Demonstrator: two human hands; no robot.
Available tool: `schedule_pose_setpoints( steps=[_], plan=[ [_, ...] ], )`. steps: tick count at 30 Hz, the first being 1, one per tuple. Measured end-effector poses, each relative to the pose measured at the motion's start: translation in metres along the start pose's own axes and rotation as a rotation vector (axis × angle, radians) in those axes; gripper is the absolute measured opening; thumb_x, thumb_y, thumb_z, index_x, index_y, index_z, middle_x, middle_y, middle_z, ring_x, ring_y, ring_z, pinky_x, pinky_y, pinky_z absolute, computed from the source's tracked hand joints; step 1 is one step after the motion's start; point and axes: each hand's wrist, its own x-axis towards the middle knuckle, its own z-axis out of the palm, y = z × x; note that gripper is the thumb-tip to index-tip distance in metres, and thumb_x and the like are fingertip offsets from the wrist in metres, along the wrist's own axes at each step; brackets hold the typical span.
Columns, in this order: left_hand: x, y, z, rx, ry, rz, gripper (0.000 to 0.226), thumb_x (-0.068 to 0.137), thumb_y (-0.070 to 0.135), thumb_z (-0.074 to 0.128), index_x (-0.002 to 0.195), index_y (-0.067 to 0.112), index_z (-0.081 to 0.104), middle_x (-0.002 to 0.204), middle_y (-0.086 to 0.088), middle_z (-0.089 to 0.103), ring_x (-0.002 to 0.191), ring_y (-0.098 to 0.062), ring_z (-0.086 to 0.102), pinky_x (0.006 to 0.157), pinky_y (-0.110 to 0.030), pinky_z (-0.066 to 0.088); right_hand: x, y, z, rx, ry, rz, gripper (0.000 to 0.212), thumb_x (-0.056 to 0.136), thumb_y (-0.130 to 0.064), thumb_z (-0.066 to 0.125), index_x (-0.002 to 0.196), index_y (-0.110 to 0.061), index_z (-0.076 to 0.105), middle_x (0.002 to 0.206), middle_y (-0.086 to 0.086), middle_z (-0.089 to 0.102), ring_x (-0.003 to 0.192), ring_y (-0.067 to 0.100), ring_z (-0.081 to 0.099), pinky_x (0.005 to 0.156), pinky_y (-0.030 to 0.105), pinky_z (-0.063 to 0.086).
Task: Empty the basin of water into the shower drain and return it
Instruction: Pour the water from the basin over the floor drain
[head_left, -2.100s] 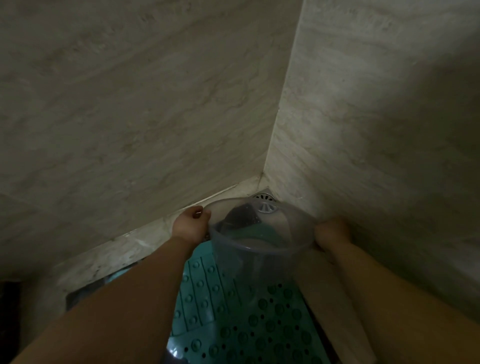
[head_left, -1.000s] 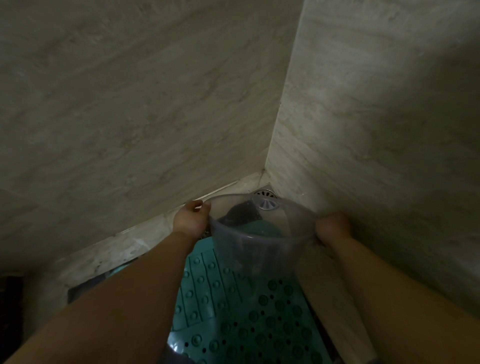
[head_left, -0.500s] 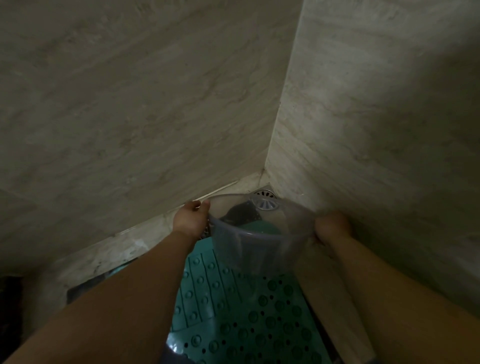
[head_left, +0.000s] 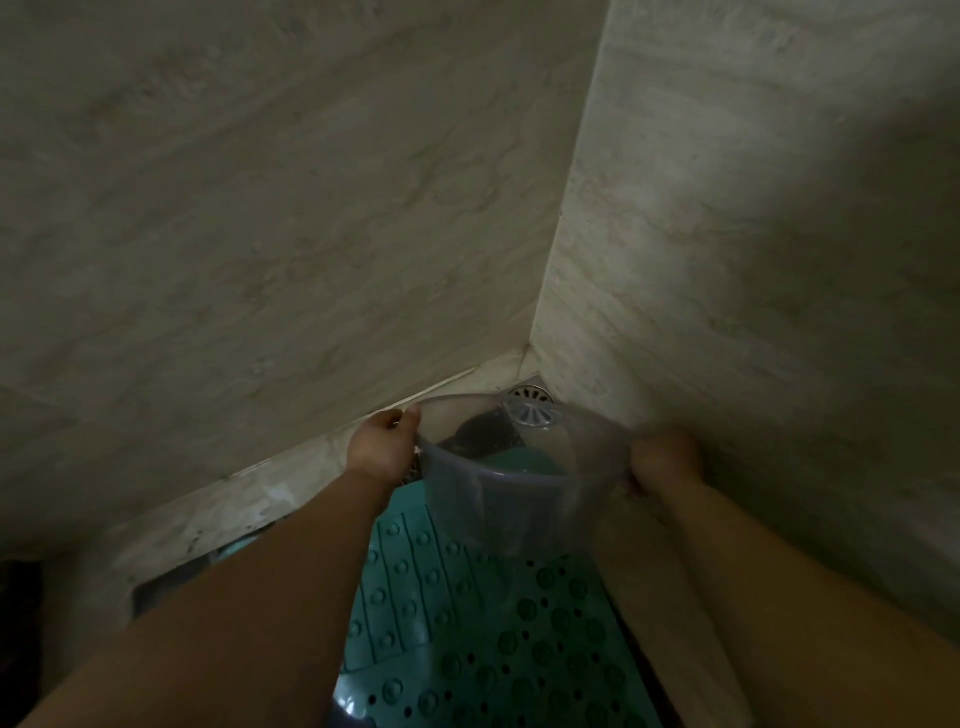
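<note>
I hold a clear plastic basin (head_left: 511, 501) in the shower corner, tilted with its mouth facing away from me and its bottom toward me. My left hand (head_left: 382, 447) grips the rim on the left side. My right hand (head_left: 665, 460) grips the rim on the right. The round metal shower drain (head_left: 530, 397) lies on the floor in the corner just beyond the basin's far rim and shows partly through the plastic. Whether water is in the basin is too dim to tell.
Two beige marble walls (head_left: 311, 208) meet at the corner right behind the drain. A teal rubber mat (head_left: 483, 623) with bumps and holes covers the floor under my arms. A pale stone ledge (head_left: 218, 519) runs along the left wall's foot.
The basin and both hands rose slightly and moved a little toward the corner drain, tilting further forward. My grip has stayed the same.
</note>
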Motion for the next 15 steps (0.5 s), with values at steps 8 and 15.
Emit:
schedule_pose_setpoints(
  steps=[8, 15],
  plan=[
    [0.0, 0.001, -0.001, -0.1, -0.026, -0.035, 0.042, 0.093, 0.039, 0.054, 0.116, 0.005, 0.063, 0.113, -0.024, 0.065, 0.106, -0.042, 0.064, 0.093, -0.056, 0.054, 0.009, -0.001, 0.005, 0.058, 0.005, -0.001, 0.023, 0.093, -0.01, 0.046, 0.081, -0.001, 0.063, 0.062, 0.013, 0.052, 0.049, 0.02, 0.046, 0.044, 0.02, 0.033],
    [-0.003, 0.004, 0.0, -0.141, -0.031, -0.039, 0.029, 0.094, 0.038, 0.053, 0.104, 0.013, 0.062, 0.103, -0.019, 0.064, 0.106, -0.043, 0.064, 0.092, -0.059, 0.053, 0.017, 0.0, 0.008, 0.189, 0.035, -0.009, 0.018, 0.092, -0.013, 0.048, 0.086, -0.003, 0.062, 0.087, 0.021, 0.062, 0.077, 0.03, 0.064, 0.069, 0.033, 0.051]
  ],
)
